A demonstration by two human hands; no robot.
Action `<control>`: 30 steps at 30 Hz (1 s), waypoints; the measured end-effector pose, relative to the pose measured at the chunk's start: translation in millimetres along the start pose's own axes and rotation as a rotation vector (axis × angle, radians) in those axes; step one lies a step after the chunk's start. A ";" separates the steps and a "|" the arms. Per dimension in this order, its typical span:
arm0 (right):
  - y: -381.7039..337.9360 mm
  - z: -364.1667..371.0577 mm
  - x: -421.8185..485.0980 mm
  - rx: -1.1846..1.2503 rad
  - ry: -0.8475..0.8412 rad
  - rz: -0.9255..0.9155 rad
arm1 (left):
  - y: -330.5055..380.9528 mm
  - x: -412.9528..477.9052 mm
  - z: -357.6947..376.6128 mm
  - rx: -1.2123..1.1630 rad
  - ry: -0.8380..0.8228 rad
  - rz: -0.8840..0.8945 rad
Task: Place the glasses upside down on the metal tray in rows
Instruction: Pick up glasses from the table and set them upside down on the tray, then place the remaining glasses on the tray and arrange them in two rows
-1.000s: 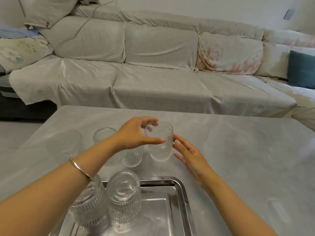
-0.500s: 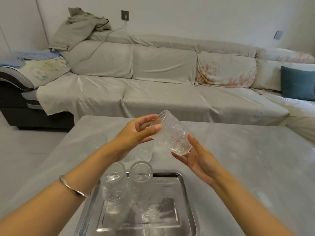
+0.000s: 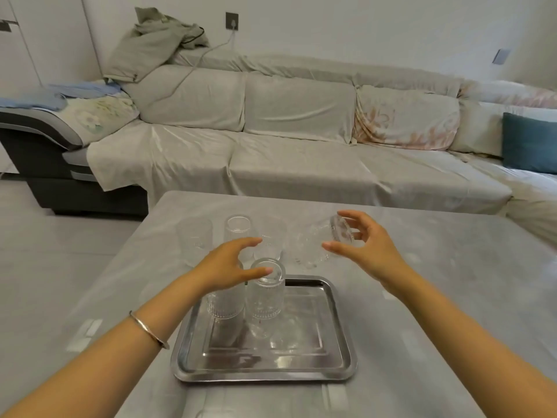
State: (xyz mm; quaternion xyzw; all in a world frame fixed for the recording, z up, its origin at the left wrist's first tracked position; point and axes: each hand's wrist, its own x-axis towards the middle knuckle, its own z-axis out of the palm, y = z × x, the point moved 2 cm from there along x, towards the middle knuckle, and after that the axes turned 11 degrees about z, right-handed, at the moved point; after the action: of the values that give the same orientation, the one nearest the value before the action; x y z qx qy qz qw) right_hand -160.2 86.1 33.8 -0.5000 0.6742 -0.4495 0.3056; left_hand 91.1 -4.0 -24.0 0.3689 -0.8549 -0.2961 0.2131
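Head view | right hand point(image 3: 366, 251) grips tilted glass point(image 3: 319, 244) | left hand point(image 3: 229, 265) open, empty

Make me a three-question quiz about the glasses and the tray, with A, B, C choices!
1. Where is the glass in the right hand?
A. In the air beyond the tray
B. On the sofa
C. On the floor

2. How many glasses stand on the metal tray?
A. Two
B. Five
C. None

3. How is the held glass?
A. Broken
B. Tipped sideways
C. Full of juice

Answers: 1 A, it hangs above the table. 2 A, two upside-down glasses stand side by side. 3 B, its thick base points right.
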 end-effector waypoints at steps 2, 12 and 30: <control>6.2 1.8 1.1 -0.115 -0.001 -0.020 | -9.3 -3.8 7.3 0.088 -0.029 -0.008; 44.1 33.9 6.4 -0.373 -0.116 0.007 | -22.9 -3.3 22.6 0.208 0.057 0.038; 51.3 58.1 11.3 -0.448 -0.212 0.005 | -19.9 -2.1 20.8 0.205 0.047 0.014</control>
State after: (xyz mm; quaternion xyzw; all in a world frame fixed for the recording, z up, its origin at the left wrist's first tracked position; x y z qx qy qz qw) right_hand -134.2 62.8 -36.3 -0.5982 0.7224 -0.2330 0.2571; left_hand 90.4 -6.1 -52.7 0.3894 -0.8781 -0.1967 0.1964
